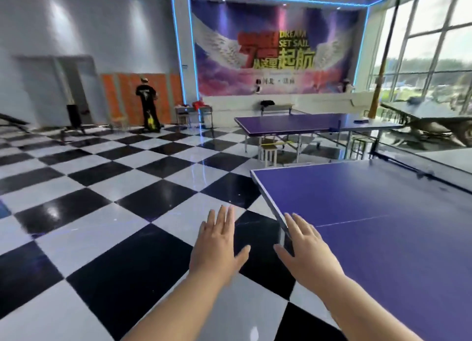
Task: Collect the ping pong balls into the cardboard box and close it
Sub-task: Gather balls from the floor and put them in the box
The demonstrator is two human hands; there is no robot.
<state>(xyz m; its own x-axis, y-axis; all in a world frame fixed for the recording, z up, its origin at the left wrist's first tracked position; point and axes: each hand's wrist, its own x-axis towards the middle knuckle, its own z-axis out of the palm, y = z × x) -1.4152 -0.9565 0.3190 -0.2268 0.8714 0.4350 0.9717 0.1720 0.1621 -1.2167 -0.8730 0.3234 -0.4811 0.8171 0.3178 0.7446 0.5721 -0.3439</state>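
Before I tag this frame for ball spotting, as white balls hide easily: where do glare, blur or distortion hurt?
Head view: lights glare off the glossy checkered floor; the right edge by the windows is smeared; the wide angle bows the blue light strips; left hand and right hand, both open, look fairly sharp.

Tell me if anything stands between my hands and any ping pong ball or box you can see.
Neither shows in this view, so no path can be judged. The left hand is over the checkered floor, the right hand over the edge of the near table; both empty.
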